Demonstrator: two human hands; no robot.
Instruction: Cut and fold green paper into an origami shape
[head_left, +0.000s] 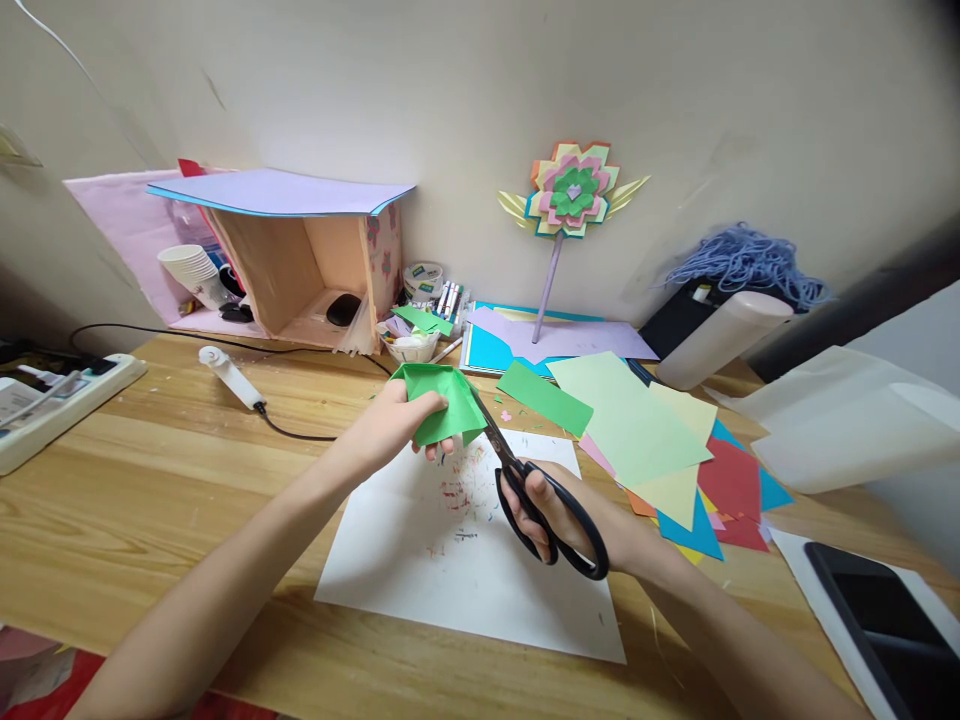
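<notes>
My left hand point(409, 412) pinches a folded piece of green paper point(442, 400), thumb on top and fingertips showing below it. In my right hand point(541, 500) are black-handled scissors point(499, 440), with fingers through the loops. The blades meet the right edge of the green paper; whether they are cutting through it I cannot tell. Both hands are above a white sheet point(480, 590) marked with coloured smudges. A green paper strip point(546, 398) lies just beyond the scissors.
Coloured papers point(645, 430) overlap at the right, near a phone point(885, 620). A paper flower point(574, 195) stands at the back beside a cardboard box point(300, 260). To the left are a glue gun point(231, 378) with its cable and a power strip point(75, 410).
</notes>
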